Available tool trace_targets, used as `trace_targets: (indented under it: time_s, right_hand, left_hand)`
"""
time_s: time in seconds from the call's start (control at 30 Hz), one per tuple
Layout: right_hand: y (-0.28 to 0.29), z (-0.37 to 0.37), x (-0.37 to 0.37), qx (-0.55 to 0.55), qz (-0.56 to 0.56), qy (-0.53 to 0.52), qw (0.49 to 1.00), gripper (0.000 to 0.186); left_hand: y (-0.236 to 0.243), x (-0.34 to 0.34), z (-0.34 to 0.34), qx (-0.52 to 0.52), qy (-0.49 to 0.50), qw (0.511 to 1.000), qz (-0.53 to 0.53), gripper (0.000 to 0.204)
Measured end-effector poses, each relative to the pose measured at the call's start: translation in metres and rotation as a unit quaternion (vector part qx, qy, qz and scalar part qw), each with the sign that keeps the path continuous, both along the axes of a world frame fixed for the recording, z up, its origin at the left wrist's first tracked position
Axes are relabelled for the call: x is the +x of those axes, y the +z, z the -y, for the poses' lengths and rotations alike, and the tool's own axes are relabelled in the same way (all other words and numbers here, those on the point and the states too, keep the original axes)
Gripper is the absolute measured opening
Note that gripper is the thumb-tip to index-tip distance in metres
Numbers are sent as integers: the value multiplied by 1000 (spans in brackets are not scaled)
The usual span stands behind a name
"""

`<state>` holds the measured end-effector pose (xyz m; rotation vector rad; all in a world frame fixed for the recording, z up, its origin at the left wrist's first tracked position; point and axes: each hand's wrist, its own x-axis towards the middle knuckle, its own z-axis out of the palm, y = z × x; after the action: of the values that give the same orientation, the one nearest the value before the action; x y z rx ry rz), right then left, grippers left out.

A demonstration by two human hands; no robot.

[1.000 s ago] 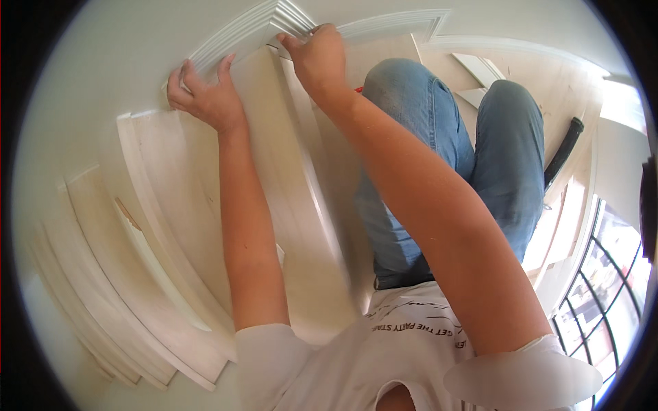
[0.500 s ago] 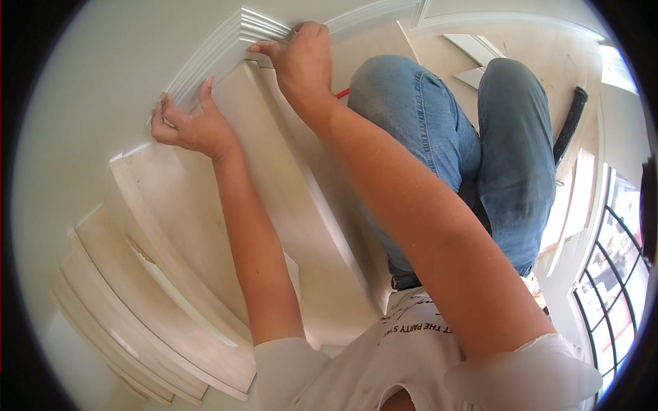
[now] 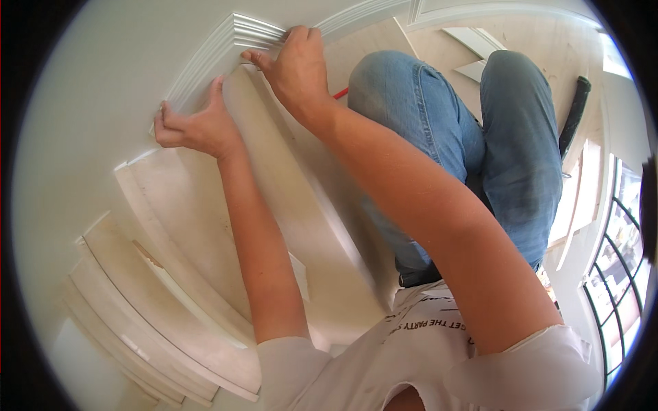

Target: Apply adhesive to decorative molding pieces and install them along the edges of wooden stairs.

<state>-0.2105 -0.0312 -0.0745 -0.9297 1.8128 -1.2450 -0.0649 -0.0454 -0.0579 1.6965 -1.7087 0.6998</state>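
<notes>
Two lengths of white ribbed skirting board meet in a mitred corner against the wall above the stair. My left hand (image 3: 199, 128) holds the lower end of the left skirting board (image 3: 200, 65), fingers curled at its end and thumb on its front. My right hand (image 3: 299, 72) grips the shorter right skirting board (image 3: 259, 34) just right of the corner. Its fingers reach over the top edge and its thumb points toward the joint. Both fingertip contacts are partly hidden. Beneath the hands lies a pale wooden stair tread (image 3: 288, 178).
Winding pale steps (image 3: 164, 294) descend at the lower left. My bent knees in jeans (image 3: 404, 109) take up the middle right. White board offcuts (image 3: 473, 42) and a black-handled tool (image 3: 574, 116) lie on the floor beyond. A black-barred window (image 3: 620, 253) stands at far right.
The view has shifted slightly. Both hands keep their places on the skirting boards, with only small changes in finger position.
</notes>
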Motion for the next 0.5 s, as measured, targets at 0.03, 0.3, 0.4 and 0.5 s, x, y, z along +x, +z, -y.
trace_targets:
  time_s: [0.03,0.3,0.4,0.5]
  right_hand:
    - [-1,-1,1,0,3,-3,1000,70]
    - [9,-10,5,6,-43,48,998,64]
    - [11,-11,10,-18,-35,58,998,56]
    - [13,-6,13,-28,-36,77,996,51]
  left_hand:
    - [-1,-7,1,6,10,1000,-28,102]
    - [-6,-5,6,-10,16,1000,-12,107]
    - [-6,-7,6,-3,38,998,49,104]
    - [-6,-4,8,-21,20,1000,12,105]
